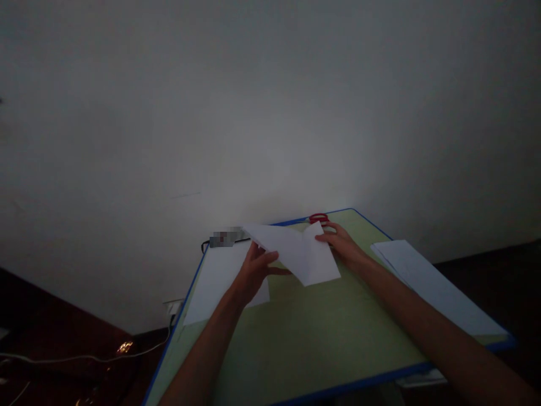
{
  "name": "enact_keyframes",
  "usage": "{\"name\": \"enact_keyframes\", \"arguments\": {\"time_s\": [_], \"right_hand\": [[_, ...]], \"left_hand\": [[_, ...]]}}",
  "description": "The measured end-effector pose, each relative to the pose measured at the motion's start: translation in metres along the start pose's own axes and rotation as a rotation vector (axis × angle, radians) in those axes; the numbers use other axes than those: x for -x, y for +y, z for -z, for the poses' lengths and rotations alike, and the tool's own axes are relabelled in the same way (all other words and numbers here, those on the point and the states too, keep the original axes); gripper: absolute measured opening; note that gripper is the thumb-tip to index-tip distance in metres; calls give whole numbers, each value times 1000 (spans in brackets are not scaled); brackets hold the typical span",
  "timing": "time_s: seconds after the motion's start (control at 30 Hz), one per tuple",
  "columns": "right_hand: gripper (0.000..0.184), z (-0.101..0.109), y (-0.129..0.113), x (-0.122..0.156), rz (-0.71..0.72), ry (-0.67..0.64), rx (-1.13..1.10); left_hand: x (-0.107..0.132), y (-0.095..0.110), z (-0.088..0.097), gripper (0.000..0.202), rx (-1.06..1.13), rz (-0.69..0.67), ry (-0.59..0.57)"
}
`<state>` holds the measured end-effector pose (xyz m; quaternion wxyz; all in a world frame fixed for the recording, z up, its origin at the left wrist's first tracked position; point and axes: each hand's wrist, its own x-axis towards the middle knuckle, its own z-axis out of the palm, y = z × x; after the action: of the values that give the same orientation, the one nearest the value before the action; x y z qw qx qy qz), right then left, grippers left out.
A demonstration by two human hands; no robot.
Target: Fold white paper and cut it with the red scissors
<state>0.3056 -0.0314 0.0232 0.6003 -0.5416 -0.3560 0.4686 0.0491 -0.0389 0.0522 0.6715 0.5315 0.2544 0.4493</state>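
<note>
A folded sheet of white paper (291, 246) is held between my two hands above the table, its left part raised and its right part angled down. My left hand (256, 268) grips its left edge, thumb on the near side and other fingers partly behind. On the right side, my right hand (339, 243) pinches the paper near its upper right edge. Just behind that hand lie red-handled scissors (318, 217) at the table's far edge. Another white sheet (215, 282) lies flat on the table, partly covered by my left hand and arm.
The pale green table (304, 338) has a blue rim and stands against a grey wall (270, 113). A stack of white paper (435, 287) lies along the right side. A blurred-out object (222, 238) sits at the far left corner. A white cable (93, 359) runs to a wall socket (173, 306).
</note>
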Motion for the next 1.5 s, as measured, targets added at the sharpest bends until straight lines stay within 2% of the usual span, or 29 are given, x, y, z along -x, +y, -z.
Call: {"name": "enact_keyframes", "arguments": {"time_s": [0.07, 0.13, 0.2, 0.33, 0.43, 0.53, 0.67, 0.93, 1.0, 1.2, 1.33, 1.4, 1.5], "right_hand": [[58, 3, 1, -3, -2, 5, -9], [59, 6, 0, -4, -6, -2, -13], [61, 7, -2, -4, -14, -33, -13], [67, 2, -6, 4, -24, -180, -16], [72, -4, -6, 14, -51, -305, -12], [76, -6, -4, 22, -70, -421, 6], [76, -8, 0, 26, -62, -548, 60], [46, -12, 2, 26, 9, -530, 115], [45, -12, 2, 26, 33, -532, 115], [80, -10, 2, 25, 22, -513, 156], [89, -9, 4, 24, 31, -518, 190], [80, -9, 7, 22, 62, -494, 229], [56, -8, 12, 16, 159, -443, 343]], "left_hand": [[2, 10, 3, 61, 134, 58, -139], [1, 18, 8, 67, 211, 134, -164], [-4, 19, 15, 69, 196, 217, -119], [-14, 1, 21, 50, 18, 366, 58], [-16, -15, 19, 45, -48, 417, 73], [-16, -24, 14, 45, -128, 376, 53], [-14, -27, 12, 39, -281, 295, 113], [-10, -28, 9, 30, -334, 241, 171], [-10, -28, 9, 26, -346, 229, 181], [-12, -34, 12, 22, -343, 198, 161], [-12, -39, 13, 34, -348, 172, 128], [-12, -40, 14, 34, -373, 148, 120], [-13, -42, 15, 33, -437, 111, 99]]}}
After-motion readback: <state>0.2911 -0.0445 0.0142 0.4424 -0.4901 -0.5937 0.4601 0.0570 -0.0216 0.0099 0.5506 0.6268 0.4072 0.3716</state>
